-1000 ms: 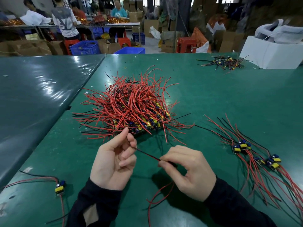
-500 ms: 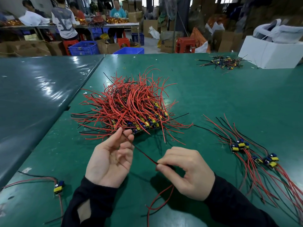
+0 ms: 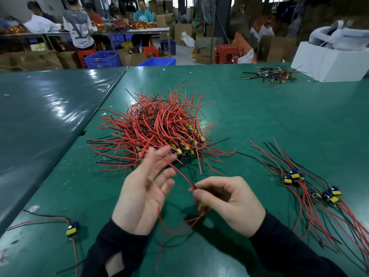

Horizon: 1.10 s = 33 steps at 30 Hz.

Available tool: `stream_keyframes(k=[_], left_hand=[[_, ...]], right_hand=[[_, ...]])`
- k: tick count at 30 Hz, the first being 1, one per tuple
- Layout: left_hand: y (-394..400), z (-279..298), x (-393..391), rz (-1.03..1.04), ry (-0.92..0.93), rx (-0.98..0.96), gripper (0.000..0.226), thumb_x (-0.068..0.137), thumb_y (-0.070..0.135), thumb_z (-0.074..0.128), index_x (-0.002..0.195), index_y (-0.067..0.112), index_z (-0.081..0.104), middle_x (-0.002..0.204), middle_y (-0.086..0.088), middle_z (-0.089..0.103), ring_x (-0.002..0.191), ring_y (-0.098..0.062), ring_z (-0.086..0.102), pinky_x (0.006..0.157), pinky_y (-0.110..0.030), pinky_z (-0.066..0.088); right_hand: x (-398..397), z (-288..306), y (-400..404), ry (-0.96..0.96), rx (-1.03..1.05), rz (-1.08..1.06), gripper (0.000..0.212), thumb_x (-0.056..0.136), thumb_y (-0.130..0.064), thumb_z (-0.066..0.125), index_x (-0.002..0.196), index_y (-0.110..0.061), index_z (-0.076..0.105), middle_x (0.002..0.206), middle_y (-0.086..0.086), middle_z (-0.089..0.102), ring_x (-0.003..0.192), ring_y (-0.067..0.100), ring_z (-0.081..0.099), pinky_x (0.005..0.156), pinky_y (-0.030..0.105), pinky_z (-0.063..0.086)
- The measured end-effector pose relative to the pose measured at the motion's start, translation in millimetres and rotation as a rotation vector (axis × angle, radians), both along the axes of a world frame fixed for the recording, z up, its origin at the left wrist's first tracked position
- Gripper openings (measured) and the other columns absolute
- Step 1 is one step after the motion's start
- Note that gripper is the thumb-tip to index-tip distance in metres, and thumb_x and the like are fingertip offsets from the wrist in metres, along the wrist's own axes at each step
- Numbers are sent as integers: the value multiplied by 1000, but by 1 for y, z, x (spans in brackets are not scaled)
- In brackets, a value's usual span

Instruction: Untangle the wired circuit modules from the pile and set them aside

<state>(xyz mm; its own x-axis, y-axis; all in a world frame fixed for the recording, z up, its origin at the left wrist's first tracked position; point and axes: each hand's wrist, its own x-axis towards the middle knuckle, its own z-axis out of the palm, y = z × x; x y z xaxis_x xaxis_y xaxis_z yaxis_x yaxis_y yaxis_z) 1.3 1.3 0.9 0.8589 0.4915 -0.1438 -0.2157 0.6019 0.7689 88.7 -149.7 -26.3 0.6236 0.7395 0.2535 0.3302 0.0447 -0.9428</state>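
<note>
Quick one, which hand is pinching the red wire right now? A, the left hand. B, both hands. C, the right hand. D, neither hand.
C: the right hand pinches the red wire between thumb and fingers, while the left hand is spread open with its palm up, gripping nothing.

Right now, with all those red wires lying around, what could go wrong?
1. The right hand pinches a red wire that runs back toward the big pile. A hard pull might drag other wires along or scatter the pile.
2. The left hand is open and holds nothing, so nothing steadies the pile.
3. The loose loop under the hands could snag a sleeve.
</note>
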Motion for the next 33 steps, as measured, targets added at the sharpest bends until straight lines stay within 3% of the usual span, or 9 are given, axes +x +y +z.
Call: stream_keyframes(k=[4,8,13,17,20,23,26,30,33], left_hand=[[-17,-15,3,-54,104,504,32,52,32,77,73,8,77,73,-5,71,60,-8,58,56,-17,45],[-14,-21,5,44,33,695,21,57,27,78,62,7,74,72,-6,71,69,-15,64,67,-23,49],[-18,-22,5,29,39,846,6,65,15,78,70,12,76,72,-5,74,69,-12,69,67,-20,52],[-21,-27,8,138,63,968,16,69,-5,78,63,9,73,70,-2,73,66,-14,69,64,-21,52],[-22,-27,8,159,48,978,16,70,-5,77,63,8,73,69,-1,73,66,-12,69,64,-20,52],[-19,-24,8,127,49,938,16,75,4,75,60,7,71,63,-3,70,62,-10,64,62,-22,51],[-18,-24,6,114,61,862,23,75,11,76,55,5,66,60,-8,66,61,-14,61,62,-26,50],[-18,-18,6,13,113,607,20,67,21,71,55,5,68,66,-14,68,65,-19,66,55,-25,53],[-15,-13,4,45,85,460,20,71,20,65,61,5,72,67,-15,69,64,-25,69,55,-25,55]], right_hand=[[0,6,0,174,59,124,9,80,-13,63,83,-13,72,68,0,69,61,5,60,61,17,48],[0,6,0,232,30,146,12,77,-16,66,85,-12,73,72,3,68,64,8,59,63,19,47],[1,4,-1,279,34,136,8,74,-7,76,78,-14,75,81,19,67,70,14,59,68,24,51],[1,3,-1,279,0,157,22,79,6,68,77,-15,74,75,10,64,65,10,56,64,20,49],[0,4,0,279,1,146,21,78,5,69,79,-15,74,75,7,65,66,9,56,63,19,49],[0,5,1,318,20,117,13,71,-8,73,84,-10,74,79,10,68,69,13,59,66,21,52],[-1,5,0,269,-22,133,14,74,-10,77,87,-6,74,82,15,65,72,18,55,70,30,48],[0,4,-1,264,-32,133,14,77,-1,73,89,-8,74,83,15,67,72,18,56,69,29,49],[0,3,0,280,-8,140,18,76,2,72,86,-12,74,78,2,67,69,10,57,68,23,50]])
